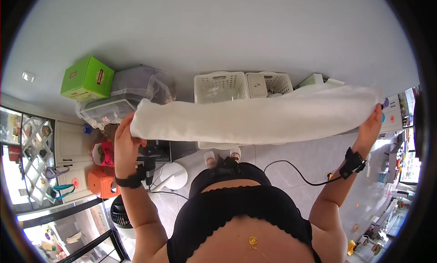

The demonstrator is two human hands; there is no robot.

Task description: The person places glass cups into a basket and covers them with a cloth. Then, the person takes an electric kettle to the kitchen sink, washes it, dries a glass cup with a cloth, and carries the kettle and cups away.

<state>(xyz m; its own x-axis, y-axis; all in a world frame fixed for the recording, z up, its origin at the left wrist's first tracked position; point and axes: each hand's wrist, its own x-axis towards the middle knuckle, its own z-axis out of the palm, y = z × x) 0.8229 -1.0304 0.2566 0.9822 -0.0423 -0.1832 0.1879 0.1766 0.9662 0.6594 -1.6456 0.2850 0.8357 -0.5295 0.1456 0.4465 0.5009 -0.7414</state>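
A long white cloth (255, 119), perhaps a folded towel, is stretched sideways in front of me at about chest height. At its left end my left hand (126, 134) is closed around the edge, with the thumb on the near side. My right hand (372, 122) pinches the other end, which sits slightly higher. The cloth bows a little between the two hands. It hides part of the white plastic baskets (200, 88) behind it.
A green box (88, 78) rests on a clear plastic bin (109, 110) by the wall. An orange stool (102, 182), a fan (120, 213) and a white round base (174, 175) stand at left. A black cable (298, 168) runs to my right wrist.
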